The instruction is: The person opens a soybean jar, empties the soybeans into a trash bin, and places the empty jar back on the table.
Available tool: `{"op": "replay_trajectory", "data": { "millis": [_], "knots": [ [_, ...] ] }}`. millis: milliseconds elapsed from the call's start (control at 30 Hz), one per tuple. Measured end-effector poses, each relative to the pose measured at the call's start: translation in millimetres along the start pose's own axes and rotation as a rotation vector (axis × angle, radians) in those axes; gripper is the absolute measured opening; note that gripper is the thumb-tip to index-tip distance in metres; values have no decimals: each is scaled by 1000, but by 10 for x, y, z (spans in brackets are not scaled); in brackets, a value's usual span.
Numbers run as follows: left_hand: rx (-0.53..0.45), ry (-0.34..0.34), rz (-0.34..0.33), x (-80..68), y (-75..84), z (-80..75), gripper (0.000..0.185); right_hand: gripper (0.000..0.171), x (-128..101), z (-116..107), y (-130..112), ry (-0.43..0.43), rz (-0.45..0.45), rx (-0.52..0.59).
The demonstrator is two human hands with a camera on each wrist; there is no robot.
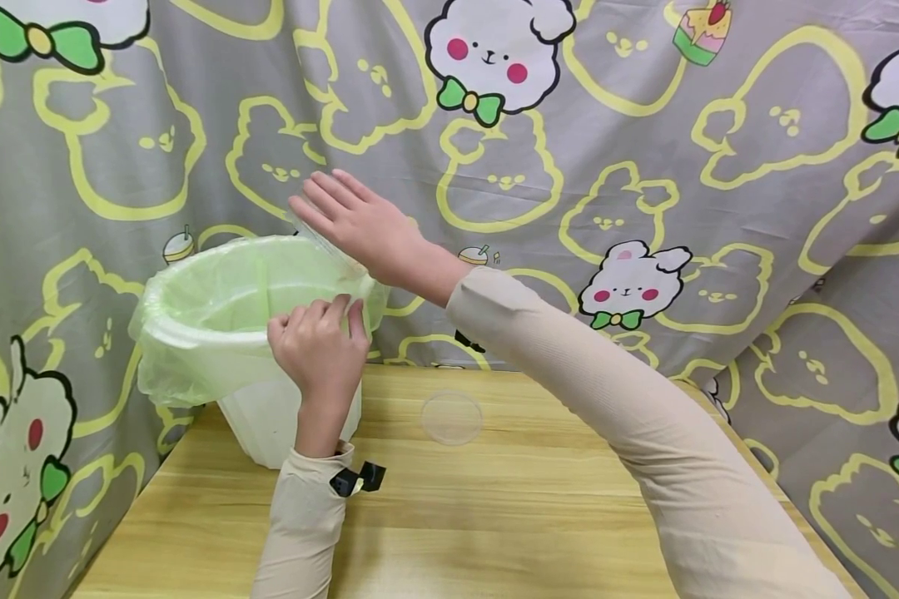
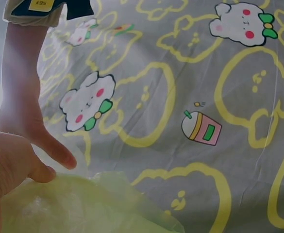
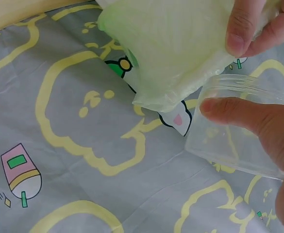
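Note:
A white trash bin (image 1: 265, 420) stands at the table's left, lined with a thin pale green trash bag (image 1: 176, 374) folded out over its rim. At the rim's near right side my left hand (image 1: 320, 345) grips the bag's edge, fingers curled and thumb up. My right hand (image 1: 370, 229) is above the bin's right side, holding a clear plastic jar (image 3: 229, 148) with a threaded mouth. In the right wrist view, the thumb (image 3: 229, 110) presses along the jar's side near the mouth, close to the bag. The jar is mostly hidden by the hand in the head view.
A clear round lid (image 1: 452, 418) lies flat on the wooden table (image 1: 494, 499), right of the bin. Behind and around the table hangs a grey cartoon-print curtain (image 1: 389, 179), close to the bin's back. A small black item (image 1: 468, 339) shows below the right forearm.

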State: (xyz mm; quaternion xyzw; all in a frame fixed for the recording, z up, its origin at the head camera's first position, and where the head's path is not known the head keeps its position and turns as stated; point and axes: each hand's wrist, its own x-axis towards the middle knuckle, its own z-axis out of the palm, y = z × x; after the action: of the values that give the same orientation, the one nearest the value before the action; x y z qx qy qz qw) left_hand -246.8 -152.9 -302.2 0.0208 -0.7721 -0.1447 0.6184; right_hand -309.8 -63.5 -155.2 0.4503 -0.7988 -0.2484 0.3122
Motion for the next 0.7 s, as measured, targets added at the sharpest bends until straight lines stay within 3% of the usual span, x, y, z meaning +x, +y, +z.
{"op": "replay_trajectory", "data": {
  "millis": [300, 700],
  "knots": [
    [5, -4, 3, -2, 3, -7, 20, 81, -10, 2, -55, 51, -108, -98],
    [13, -1, 6, -2, 4, 1, 20, 79, -21, 2, -60, 71, -99, -91]
  ]
}}
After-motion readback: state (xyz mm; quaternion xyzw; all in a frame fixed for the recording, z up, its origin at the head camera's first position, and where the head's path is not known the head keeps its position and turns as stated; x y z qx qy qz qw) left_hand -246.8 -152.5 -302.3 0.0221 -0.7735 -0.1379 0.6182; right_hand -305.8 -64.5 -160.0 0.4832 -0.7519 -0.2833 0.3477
